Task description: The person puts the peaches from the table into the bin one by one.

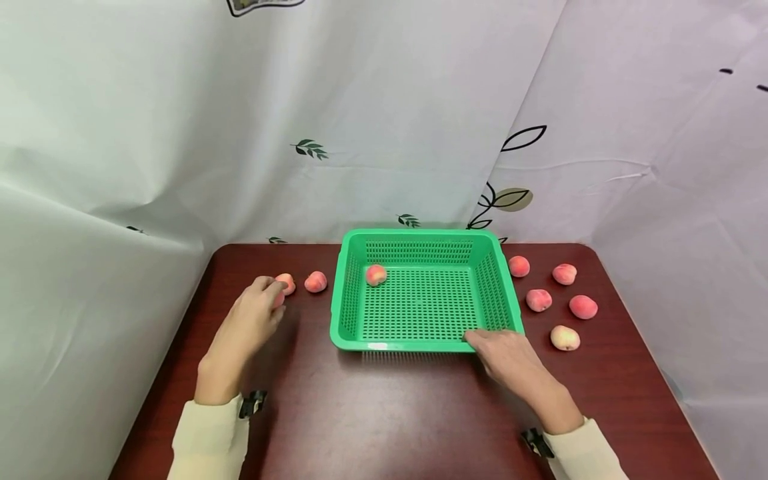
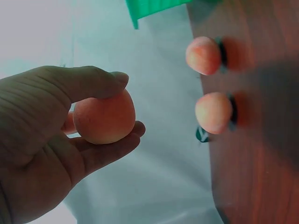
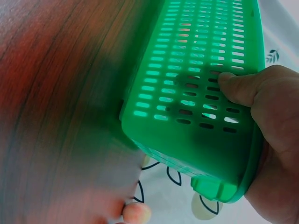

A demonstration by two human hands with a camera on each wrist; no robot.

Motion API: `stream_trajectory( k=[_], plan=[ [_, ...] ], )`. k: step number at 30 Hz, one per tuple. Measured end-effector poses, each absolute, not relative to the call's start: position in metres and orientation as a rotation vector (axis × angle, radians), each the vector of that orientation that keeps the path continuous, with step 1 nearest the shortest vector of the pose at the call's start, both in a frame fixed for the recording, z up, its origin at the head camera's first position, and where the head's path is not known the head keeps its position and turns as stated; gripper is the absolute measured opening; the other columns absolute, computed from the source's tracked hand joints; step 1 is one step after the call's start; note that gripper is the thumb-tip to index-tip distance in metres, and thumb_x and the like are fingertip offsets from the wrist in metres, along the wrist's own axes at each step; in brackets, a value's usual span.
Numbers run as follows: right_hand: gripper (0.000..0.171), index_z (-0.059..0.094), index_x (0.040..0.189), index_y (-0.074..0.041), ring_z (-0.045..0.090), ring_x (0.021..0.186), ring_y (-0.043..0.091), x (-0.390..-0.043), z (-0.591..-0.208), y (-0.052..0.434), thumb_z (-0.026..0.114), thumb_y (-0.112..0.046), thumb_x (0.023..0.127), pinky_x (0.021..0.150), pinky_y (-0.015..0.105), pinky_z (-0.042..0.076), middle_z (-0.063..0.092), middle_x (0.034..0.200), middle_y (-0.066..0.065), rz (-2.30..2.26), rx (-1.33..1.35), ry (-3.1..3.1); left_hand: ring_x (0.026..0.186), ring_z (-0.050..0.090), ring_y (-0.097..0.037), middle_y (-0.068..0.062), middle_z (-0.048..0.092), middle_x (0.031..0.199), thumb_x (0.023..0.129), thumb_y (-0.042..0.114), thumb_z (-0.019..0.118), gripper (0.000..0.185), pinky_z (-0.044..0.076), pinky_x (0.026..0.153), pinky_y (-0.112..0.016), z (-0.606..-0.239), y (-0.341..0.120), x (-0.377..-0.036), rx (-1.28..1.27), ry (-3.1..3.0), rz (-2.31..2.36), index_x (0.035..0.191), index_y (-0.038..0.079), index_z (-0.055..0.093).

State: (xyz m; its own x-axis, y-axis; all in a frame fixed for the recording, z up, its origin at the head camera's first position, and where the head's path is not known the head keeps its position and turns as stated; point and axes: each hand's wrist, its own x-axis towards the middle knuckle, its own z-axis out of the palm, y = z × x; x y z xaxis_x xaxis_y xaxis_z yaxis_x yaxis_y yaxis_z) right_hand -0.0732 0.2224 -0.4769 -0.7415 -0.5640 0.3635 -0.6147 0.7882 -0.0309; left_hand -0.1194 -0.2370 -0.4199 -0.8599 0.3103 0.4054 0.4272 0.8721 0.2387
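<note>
A green slotted basket stands in the middle of the dark red table, with one peach inside near its far left corner. My left hand is left of the basket and grips a peach between thumb and fingers. Two more peaches lie just beyond it on the table. My right hand holds the basket's near right corner, thumb pressed on the slotted wall.
Several peaches lie on the table to the right of the basket. A white curtain with leaf prints hangs close behind and to both sides. The table's left edge is close to my left hand.
</note>
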Motion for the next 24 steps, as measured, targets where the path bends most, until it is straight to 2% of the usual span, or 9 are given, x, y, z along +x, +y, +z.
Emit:
stream_trajectory(
  k=[6,11,16,24],
  plan=[
    [0.032,0.039,0.074,-0.021,0.027,0.051,0.005,-0.073,-0.476,0.222,0.057,0.002,0.087,0.051,0.022,0.021,0.031,0.061,-0.011,0.209,0.898,-2.659,0.089,0.065,-0.042,-0.025,0.063,0.102,0.077,-0.014,0.074,0.034,0.056,0.081,-0.053,-0.412,-0.229,-0.128,-0.599,-2.653,-0.503,0.109,-0.007,0.067],
    [0.032,0.038,0.073,-0.021,0.027,0.050,0.006,-0.073,-0.476,0.222,0.056,0.002,0.087,0.051,0.022,0.020,0.030,0.060,-0.011,0.208,0.901,-2.642,0.097,0.065,-0.042,-0.026,0.064,0.109,0.080,-0.012,0.075,0.036,0.055,0.087,-0.054,-0.403,-0.220,-0.134,-0.600,-2.702,-0.519,0.115,-0.007,0.067],
    [0.032,0.037,0.073,-0.021,0.025,0.051,0.005,-0.073,-0.477,0.223,0.055,0.003,0.086,0.051,0.021,0.019,0.028,0.061,-0.011,0.209,0.899,-2.636,0.097,0.065,-0.043,-0.026,0.064,0.112,0.083,-0.011,0.072,0.034,0.055,0.087,-0.052,-0.395,-0.211,-0.140,-0.653,-2.683,-0.501,0.116,-0.008,0.067],
    [0.033,0.037,0.073,-0.021,0.023,0.051,0.004,-0.073,-0.478,0.222,0.055,0.003,0.086,0.051,0.021,0.019,0.028,0.061,-0.012,0.206,0.890,-2.651,0.097,0.065,-0.042,-0.025,0.064,0.112,0.082,-0.013,0.069,0.032,0.055,0.088,-0.051,-0.384,-0.199,-0.148,-0.711,-2.658,-0.473,0.114,-0.008,0.068]
  ],
)
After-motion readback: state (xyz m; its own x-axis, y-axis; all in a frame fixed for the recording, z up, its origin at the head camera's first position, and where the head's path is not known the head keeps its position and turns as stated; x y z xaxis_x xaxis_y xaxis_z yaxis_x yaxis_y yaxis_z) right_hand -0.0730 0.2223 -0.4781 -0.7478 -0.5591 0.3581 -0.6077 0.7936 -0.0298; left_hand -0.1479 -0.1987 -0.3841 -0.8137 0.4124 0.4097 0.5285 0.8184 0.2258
